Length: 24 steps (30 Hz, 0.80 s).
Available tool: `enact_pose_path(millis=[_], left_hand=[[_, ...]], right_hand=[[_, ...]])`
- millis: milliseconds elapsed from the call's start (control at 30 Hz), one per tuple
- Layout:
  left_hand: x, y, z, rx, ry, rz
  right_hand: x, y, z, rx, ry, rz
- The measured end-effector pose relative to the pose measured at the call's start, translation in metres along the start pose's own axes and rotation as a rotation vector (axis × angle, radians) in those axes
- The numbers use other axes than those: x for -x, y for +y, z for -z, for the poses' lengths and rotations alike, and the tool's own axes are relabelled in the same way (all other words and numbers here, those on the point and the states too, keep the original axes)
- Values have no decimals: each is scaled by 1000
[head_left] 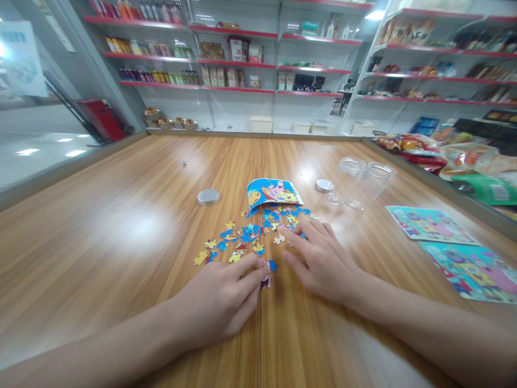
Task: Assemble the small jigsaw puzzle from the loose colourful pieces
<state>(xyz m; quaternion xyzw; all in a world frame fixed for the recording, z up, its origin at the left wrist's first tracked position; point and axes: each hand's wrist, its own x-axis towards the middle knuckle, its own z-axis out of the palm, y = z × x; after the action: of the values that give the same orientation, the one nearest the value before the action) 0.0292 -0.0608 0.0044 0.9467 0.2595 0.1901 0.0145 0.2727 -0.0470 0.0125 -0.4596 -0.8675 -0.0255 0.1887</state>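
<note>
On the wooden table, my left hand (230, 293) has its fingers drawn together, with the fingertips on a pink and purple puzzle piece (265, 281). A blue puzzle piece (273, 265) touches or adjoins it; my fingers cover part of the pair. My right hand (321, 256) is spread over the right side of the loose puzzle pieces (250, 233), its index fingertip close to a pale, face-down piece (279, 240). Nothing shows in its grasp. Just behind the pieces stands a curved cartoon picture sheet (274, 193).
Two clear plastic jars (377, 180) stand at the right, near a silver lid (324, 186). Another silver lid (208, 196) lies left of the pieces. Two flat cartoon sheets (434, 224) rest at the right. Snack packs (468, 159) sit beyond the table's right edge, and stocked shelves (236, 63) behind.
</note>
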Motion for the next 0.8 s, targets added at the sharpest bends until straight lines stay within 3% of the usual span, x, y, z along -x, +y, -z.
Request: enact_pose_path(millis=[67, 167, 333, 467, 800], left_hand=[[0, 0, 0, 5, -1, -3], [0, 1, 2, 12, -7, -5], [1, 2, 1, 26, -5, 6], [2, 1, -1, 35, -25, 14], [1, 1, 1, 43, -46, 20]], right_hand=[[-1, 3, 0, 36, 58, -80], [-2, 7, -2, 54, 46, -137], [-2, 8, -6, -2, 38, -78], [-2, 9, -8, -31, -55, 25], [-5, 10, -4, -69, -153, 45]])
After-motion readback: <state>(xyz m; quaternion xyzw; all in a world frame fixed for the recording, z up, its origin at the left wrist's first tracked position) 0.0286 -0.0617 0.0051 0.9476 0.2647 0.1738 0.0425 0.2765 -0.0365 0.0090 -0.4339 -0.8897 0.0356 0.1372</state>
